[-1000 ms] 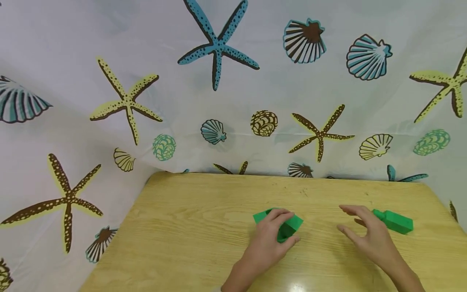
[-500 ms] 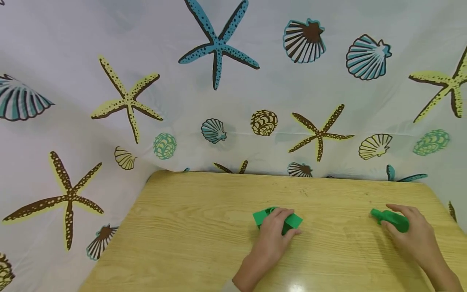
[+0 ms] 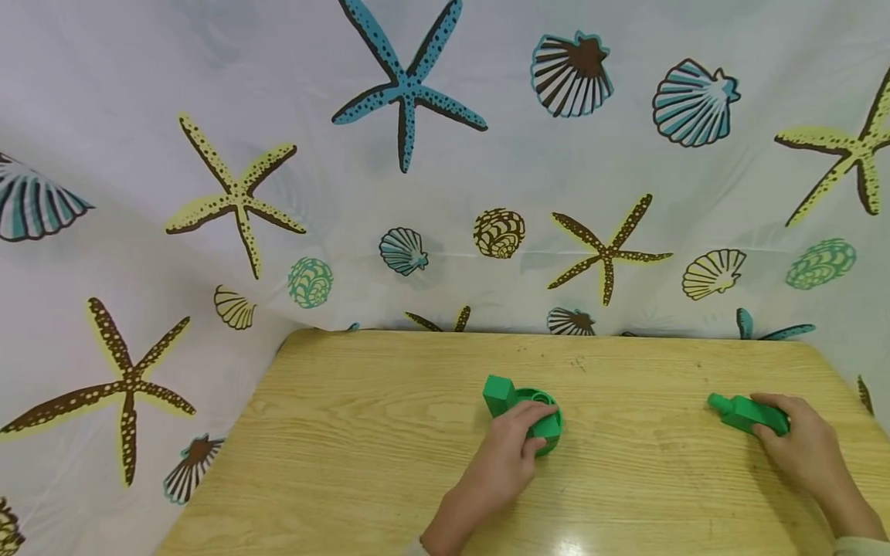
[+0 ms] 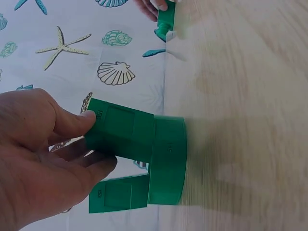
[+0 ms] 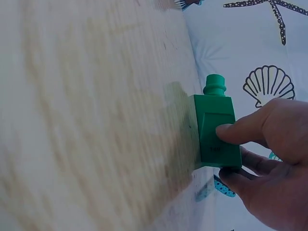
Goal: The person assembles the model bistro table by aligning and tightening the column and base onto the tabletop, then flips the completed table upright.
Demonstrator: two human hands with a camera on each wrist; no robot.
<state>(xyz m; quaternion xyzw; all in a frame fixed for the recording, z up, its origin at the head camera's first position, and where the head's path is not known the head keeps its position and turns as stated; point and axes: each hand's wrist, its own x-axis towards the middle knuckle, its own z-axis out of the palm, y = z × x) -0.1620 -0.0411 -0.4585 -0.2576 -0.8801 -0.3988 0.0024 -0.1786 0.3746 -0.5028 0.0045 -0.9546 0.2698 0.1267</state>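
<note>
Near the middle of the table in the head view, my left hand point(image 3: 495, 455) holds a green plastic part point(image 4: 168, 161) with a short round base and two rectangular uprights. Thumb and fingers pinch one upright, and the other upright point(image 3: 499, 392) stands free on the far left side. The round base faces down at the tabletop. To the right, my right hand point(image 3: 803, 444) grips a green bottle-shaped block point(image 5: 211, 122), with a round knob point(image 5: 214, 83) at one end. In the right wrist view the thumb lies on its flat face, fingers behind and below. The knob points left in the head view.
Both parts are over a light wooden table point(image 3: 361, 432). A white cloth point(image 3: 334, 185) printed with starfish and shells hangs behind the table's far edge and along its sides.
My right hand has moved right, from beside the bottle-shaped block to a grip on it. My left hand has turned the two-upright part, so its round base shows more in the head view.
</note>
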